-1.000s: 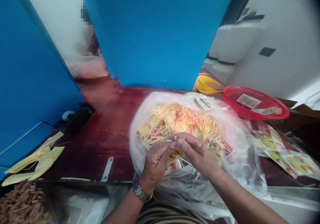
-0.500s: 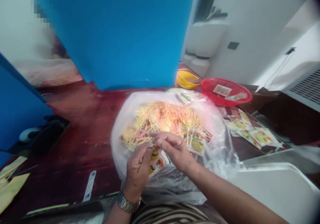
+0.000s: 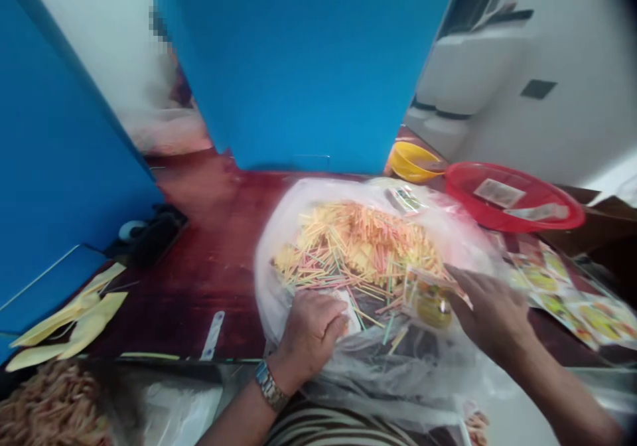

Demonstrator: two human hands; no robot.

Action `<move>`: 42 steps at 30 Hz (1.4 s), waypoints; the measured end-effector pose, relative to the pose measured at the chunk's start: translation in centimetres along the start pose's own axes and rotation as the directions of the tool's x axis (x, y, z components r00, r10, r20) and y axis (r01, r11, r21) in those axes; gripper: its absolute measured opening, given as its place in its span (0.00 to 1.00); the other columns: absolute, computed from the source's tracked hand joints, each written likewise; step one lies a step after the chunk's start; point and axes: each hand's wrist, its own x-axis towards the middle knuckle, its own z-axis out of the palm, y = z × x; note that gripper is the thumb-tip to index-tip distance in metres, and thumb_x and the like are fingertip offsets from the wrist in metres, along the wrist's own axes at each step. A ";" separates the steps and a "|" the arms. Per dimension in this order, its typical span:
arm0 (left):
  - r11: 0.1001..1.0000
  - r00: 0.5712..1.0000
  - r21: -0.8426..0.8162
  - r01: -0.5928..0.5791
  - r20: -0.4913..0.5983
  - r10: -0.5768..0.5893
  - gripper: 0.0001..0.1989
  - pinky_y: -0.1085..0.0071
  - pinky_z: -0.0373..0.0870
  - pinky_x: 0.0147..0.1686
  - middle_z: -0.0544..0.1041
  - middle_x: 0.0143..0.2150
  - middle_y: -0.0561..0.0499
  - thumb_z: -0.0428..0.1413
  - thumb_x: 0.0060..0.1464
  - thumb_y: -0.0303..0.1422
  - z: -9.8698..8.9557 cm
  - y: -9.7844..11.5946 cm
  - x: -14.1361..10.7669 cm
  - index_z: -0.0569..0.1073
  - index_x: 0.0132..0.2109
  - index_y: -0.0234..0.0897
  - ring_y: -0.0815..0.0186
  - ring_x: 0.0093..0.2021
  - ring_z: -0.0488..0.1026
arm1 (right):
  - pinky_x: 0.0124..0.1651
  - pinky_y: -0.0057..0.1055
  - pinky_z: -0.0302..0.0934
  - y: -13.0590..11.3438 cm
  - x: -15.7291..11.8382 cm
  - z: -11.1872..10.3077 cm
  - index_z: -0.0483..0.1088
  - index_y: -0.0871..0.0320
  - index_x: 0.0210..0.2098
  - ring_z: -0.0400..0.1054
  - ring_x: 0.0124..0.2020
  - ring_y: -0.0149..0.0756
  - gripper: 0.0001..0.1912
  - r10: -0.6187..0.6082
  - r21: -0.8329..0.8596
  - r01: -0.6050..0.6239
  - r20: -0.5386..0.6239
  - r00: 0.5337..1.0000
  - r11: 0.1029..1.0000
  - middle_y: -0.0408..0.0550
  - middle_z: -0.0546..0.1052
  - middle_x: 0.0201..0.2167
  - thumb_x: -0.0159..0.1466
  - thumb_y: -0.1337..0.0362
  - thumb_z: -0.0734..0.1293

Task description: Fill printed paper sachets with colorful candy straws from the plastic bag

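Two hands at the near side of a bag of coloured sticks

Our left hand (image 3: 318,326) is half curled, knuckles up, over a white printed piece (image 3: 350,311) at the near left of the heap; we cannot tell whether the fingers grip it or only rest there. Our right hand (image 3: 492,313) is loosely bent, its fingertips by the right edge of the clear printed packet (image 3: 428,303). Blur hides whether they pinch it.

That packet lies at the near right of the coloured sticks (image 3: 343,247), inside the spread mouth of the plastic bag (image 3: 273,250). More printed packets (image 3: 597,316) lie on the table (image 3: 209,247) to the right, near the red basket (image 3: 460,197).

To handle this well, we would judge, we should take the film by one edge between thumb and fingertip, so that a single packet lifts and its sides do not crumple. The sticks look thin and likely to snap, so a light touch suits them better than pressing down. Loose plastic folds gather near our forearms; we would do well to keep the metal watch (image 3: 271,386) from snagging them.
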 end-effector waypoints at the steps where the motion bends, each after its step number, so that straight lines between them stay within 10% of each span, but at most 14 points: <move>1: 0.998 1.000 0.061 -0.005 0.017 0.004 0.09 0.61 0.61 0.42 0.78 0.37 0.48 0.50 0.57 0.30 -0.3 -0.2 -0.2 0.76 0.39 0.38 0.61 0.39 0.70 | 0.40 0.44 0.58 0.2 0.4 0.5 0.68 0.58 0.47 0.66 0.41 0.49 0.15 -0.010 -0.070 0.010 0.002 1.000 0.997 0.57 0.74 0.40 0.63 0.62 0.59; 5: 0.985 0.990 0.172 0.029 0.133 -0.052 0.06 0.59 0.57 0.42 0.76 0.40 0.51 0.53 0.55 0.32 -0.7 -0.6 -0.9 0.76 0.34 0.40 0.61 0.40 0.66 | 0.42 0.39 0.55 -4.9 4.6 3.3 0.71 0.55 0.40 0.63 0.41 0.42 0.09 -0.243 0.018 0.244 0.172 0.955 0.970 0.51 0.74 0.38 0.63 0.65 0.60; 10: 0.986 0.982 0.159 0.051 0.174 -0.079 0.06 0.61 0.56 0.42 0.75 0.43 0.52 0.53 0.56 0.32 -0.3 -0.6 -1.2 0.76 0.36 0.41 0.61 0.42 0.64 | 0.44 0.42 0.52 -12.6 11.6 7.8 0.72 0.58 0.34 0.60 0.42 0.44 0.08 -0.488 -0.001 0.553 0.470 0.736 0.833 0.53 0.72 0.38 0.59 0.72 0.62; 16: 0.991 0.983 0.105 0.089 0.148 -0.104 0.06 0.61 0.58 0.42 0.75 0.42 0.54 0.54 0.56 0.33 0.1 -1.1 -1.8 0.76 0.34 0.41 0.62 0.42 0.65 | 0.52 0.48 0.49 -14.2 14.1 11.5 0.73 0.61 0.33 0.60 0.45 0.47 0.08 -0.554 0.013 0.694 0.613 0.563 0.720 0.56 0.71 0.39 0.60 0.69 0.62; 23: 0.991 0.989 -0.072 0.111 -0.085 -0.117 0.09 0.61 0.62 0.45 0.74 0.42 0.47 0.50 0.58 0.30 -0.8 -1.9 -0.8 0.75 0.39 0.38 0.61 0.44 0.67 | 0.59 0.53 0.40 -12.3 15.0 9.6 0.67 0.60 0.37 0.60 0.46 0.43 0.12 -0.570 0.073 0.622 0.492 0.657 0.780 0.51 0.71 0.37 0.58 0.78 0.58; 27: 0.921 0.904 -0.322 0.218 -0.290 -0.315 0.12 0.61 0.61 0.51 0.73 0.47 0.44 0.49 0.58 0.31 -1.8 -3.3 2.0 0.72 0.47 0.36 0.59 0.50 0.66 | 0.55 0.49 0.50 -11.0 16.6 7.2 0.62 0.59 0.33 0.63 0.34 0.35 0.08 -0.481 0.296 0.382 0.449 0.753 0.875 0.44 0.68 0.25 0.59 0.75 0.56; 30: 0.703 0.848 -0.645 0.299 -0.158 -0.506 0.13 0.64 0.64 0.48 0.74 0.47 0.45 0.52 0.56 0.36 -1.8 -4.1 4.6 0.72 0.47 0.37 0.59 0.48 0.69 | 0.36 0.34 0.63 -10.3 16.6 6.4 0.61 0.57 0.34 0.61 0.25 0.30 0.05 -0.396 0.621 0.011 0.487 0.778 0.784 0.40 0.65 0.23 0.63 0.66 0.55; 34: 0.237 0.870 -0.915 0.327 0.193 -0.454 0.15 0.67 0.67 0.43 0.78 0.38 0.46 0.54 0.55 0.42 -0.6 -3.9 7.2 0.74 0.41 0.34 0.61 0.41 0.73 | 0.25 0.24 0.62 -10.3 15.5 6.5 0.62 0.57 0.44 0.63 0.23 0.27 0.12 -0.417 0.772 -0.417 0.618 0.666 0.480 0.38 0.67 0.24 0.60 0.65 0.59; 37: 0.022 0.880 -0.949 0.316 0.284 -0.380 0.18 0.66 0.68 0.41 0.78 0.33 0.47 0.54 0.54 0.44 0.7 -3.2 8.1 0.74 0.39 0.32 0.60 0.39 0.75 | 0.25 0.23 0.63 -11.1 14.8 7.3 0.63 0.57 0.47 0.66 0.25 0.27 0.20 -0.523 0.813 -0.402 0.580 0.624 0.421 0.39 0.71 0.27 0.55 0.69 0.63; 42: 0.014 0.813 -0.986 0.163 0.127 -0.568 0.18 0.66 0.68 0.41 0.79 0.31 0.47 0.57 0.50 0.45 2.3 -2.8 8.4 0.74 0.37 0.32 0.60 0.37 0.75 | 0.38 0.29 0.66 -12.5 14.0 9.5 0.61 0.59 0.53 0.69 0.36 0.33 0.30 -0.425 0.825 -0.089 0.377 0.823 0.558 0.44 0.75 0.35 0.50 0.72 0.65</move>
